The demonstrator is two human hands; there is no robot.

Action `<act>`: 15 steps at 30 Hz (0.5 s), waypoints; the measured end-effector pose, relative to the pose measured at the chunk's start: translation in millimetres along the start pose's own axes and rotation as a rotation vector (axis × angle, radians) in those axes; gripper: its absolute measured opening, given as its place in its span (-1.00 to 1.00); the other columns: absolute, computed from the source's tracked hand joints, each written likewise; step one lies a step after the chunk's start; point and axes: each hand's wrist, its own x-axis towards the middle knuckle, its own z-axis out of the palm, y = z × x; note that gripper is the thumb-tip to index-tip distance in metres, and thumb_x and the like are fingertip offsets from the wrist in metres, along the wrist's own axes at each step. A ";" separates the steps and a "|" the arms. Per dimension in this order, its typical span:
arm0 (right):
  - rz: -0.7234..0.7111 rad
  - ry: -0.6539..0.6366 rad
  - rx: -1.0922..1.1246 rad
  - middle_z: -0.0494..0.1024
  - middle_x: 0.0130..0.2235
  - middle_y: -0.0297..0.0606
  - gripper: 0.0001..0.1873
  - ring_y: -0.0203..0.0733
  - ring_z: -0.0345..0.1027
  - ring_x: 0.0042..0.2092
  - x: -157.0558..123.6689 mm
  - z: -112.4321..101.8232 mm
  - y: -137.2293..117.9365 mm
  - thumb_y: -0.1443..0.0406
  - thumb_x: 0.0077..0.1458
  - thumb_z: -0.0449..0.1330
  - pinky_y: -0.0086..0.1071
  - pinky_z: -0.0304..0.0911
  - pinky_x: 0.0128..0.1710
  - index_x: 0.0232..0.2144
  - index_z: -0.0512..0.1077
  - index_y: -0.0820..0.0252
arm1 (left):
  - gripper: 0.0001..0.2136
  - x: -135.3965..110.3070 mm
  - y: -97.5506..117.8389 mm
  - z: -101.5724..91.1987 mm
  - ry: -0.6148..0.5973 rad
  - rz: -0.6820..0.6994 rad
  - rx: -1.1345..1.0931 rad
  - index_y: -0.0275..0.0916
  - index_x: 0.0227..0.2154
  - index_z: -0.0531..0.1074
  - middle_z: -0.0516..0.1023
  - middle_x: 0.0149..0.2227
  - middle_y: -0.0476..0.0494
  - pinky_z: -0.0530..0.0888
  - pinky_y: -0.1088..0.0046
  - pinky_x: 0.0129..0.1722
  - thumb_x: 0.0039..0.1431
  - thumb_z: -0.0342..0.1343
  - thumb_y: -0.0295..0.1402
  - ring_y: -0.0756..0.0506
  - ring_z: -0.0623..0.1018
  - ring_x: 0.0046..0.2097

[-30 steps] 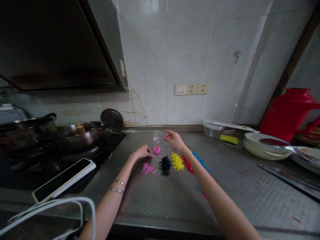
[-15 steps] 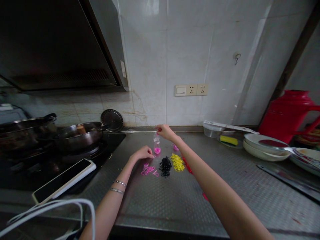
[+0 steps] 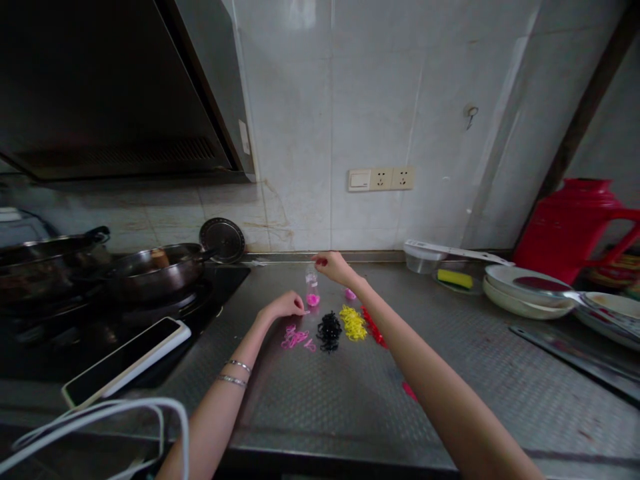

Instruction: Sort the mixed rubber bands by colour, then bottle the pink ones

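Note:
A small clear bottle (image 3: 312, 288) with bright pink pieces at its bottom stands upright on the metal counter. My right hand (image 3: 336, 268) is at the bottle's mouth, its fingers curled in a pinch; what lies between them, if anything, is too small to see. Left of the bottle, low over the counter, my left hand (image 3: 284, 306) pinches a light pink rubber band (image 3: 306, 313) between thumb and finger. Just below it lies a loose pile of pink rubber bands (image 3: 294, 336). Beside that sit piles of black bands (image 3: 329, 332), yellow bands (image 3: 353, 324) and red bands (image 3: 373, 327).
A pink item (image 3: 349, 294) lies behind the yellow pile; a red-pink piece (image 3: 409, 391) is by my right forearm. At left are a phone-like device (image 3: 125, 360), white cable (image 3: 173, 403) and pan (image 3: 157, 270). Plates (image 3: 525, 303), a knife-like blade (image 3: 570, 357) and red thermos (image 3: 570, 227) stand right.
My right hand has shifted slightly right and down at the bottle's mouth, and the pink seen there before no longer shows. My left hand stays almost still with its pink band.

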 end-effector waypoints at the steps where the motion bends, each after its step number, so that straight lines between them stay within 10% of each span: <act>1: 0.015 0.018 0.013 0.49 -0.44 -0.28 -0.68 -0.34 0.28 -0.42 -7.3 -0.3 0.9 0.39 -0.12 0.06 -0.50 0.15 -0.36 -0.25 0.46 0.27 | -0.75 0.6 -0.4 -0.2 -0.010 -0.001 -0.001 -0.39 -0.58 0.48 0.38 -0.67 -0.03 0.14 0.59 -0.61 -0.23 0.11 -0.24 0.07 0.28 -0.60; 15: 0.211 0.015 0.150 0.53 -0.45 -0.25 -0.71 -0.29 0.33 -0.42 -97.1 21.5 9.2 0.39 -0.10 0.03 -0.47 0.19 -0.36 -0.32 0.48 0.26 | -0.85 0.4 -19.7 -16.3 0.050 -0.055 -0.203 -0.39 -0.53 0.41 0.41 -0.65 -0.06 0.27 0.62 -0.67 -0.15 0.05 -0.38 0.04 0.39 -0.60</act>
